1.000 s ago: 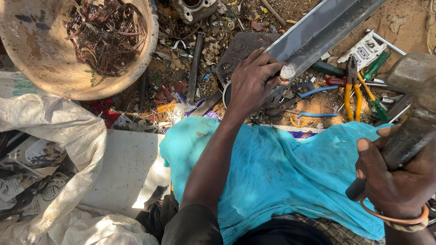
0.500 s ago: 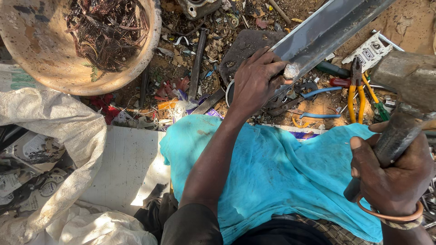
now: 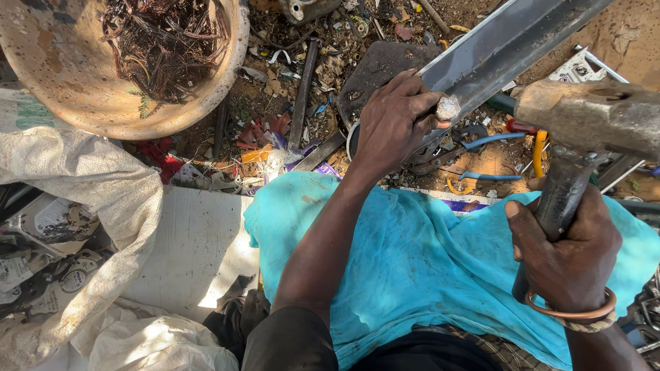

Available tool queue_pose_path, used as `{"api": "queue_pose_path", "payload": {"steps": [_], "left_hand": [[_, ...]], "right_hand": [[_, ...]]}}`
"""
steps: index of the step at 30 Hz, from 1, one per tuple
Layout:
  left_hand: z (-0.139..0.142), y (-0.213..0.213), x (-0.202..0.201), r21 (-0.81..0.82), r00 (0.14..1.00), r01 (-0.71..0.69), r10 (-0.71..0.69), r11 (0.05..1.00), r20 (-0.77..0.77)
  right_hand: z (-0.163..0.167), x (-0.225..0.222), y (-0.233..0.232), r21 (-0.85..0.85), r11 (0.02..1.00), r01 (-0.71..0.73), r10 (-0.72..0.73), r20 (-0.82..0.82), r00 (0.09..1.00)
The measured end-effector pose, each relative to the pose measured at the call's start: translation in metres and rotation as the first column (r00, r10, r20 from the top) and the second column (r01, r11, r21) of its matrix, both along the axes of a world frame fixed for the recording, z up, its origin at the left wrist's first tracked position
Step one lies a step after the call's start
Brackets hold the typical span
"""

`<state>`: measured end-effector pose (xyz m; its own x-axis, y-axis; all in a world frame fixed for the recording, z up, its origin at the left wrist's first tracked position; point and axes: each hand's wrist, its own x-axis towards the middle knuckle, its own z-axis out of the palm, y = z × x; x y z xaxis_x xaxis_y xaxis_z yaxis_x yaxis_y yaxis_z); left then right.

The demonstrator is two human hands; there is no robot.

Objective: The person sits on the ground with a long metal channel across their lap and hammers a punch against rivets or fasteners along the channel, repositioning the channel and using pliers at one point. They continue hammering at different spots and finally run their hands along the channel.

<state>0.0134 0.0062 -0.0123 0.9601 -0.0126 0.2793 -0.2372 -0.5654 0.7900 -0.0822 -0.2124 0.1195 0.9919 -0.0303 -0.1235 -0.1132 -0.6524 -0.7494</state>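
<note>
Steel-grey long flat metal bar point(image 3: 512, 45), laid slanting from centre toward 1 o'clock, is steadied by the left hand point(image 3: 395, 124), whose fingers are pressed upon a small pale metal lump point(image 3: 448, 108) at the bar's lower end. Rusty-headed hammer with dark handle point(image 3: 570, 144) is gripped tight by the right hand point(image 3: 567, 257) at 4 o'clock; a copper bangle point(image 3: 570, 312) is worn at that wrist. Turquoise cloth point(image 3: 412, 261) is spread across the lap. Tan round bowl of tangled copper wire point(image 3: 130, 62) sits at 10 o'clock; white woven sack point(image 3: 82, 199) at 8 o'clock.
</note>
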Motion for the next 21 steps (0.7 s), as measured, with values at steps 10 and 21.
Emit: {"api": "queue_pose_path", "payload": {"steps": [10, 21], "left_hand": [[0.002, -0.002, -0.002, -0.008, 1.0, 0.001, -0.001, 1.0, 0.021], [0.005, -0.005, -0.008, 0.002, 0.996, -0.037, 0.037, 0.999, 0.083]], "right_hand": [[-0.05, 0.013, -0.001, -0.224, 0.967, -0.123, 0.12, -0.024, 0.992], [0.032, 0.006, -0.023, -0.248, 0.968, -0.043, 0.104, 0.24, 0.965]]}}
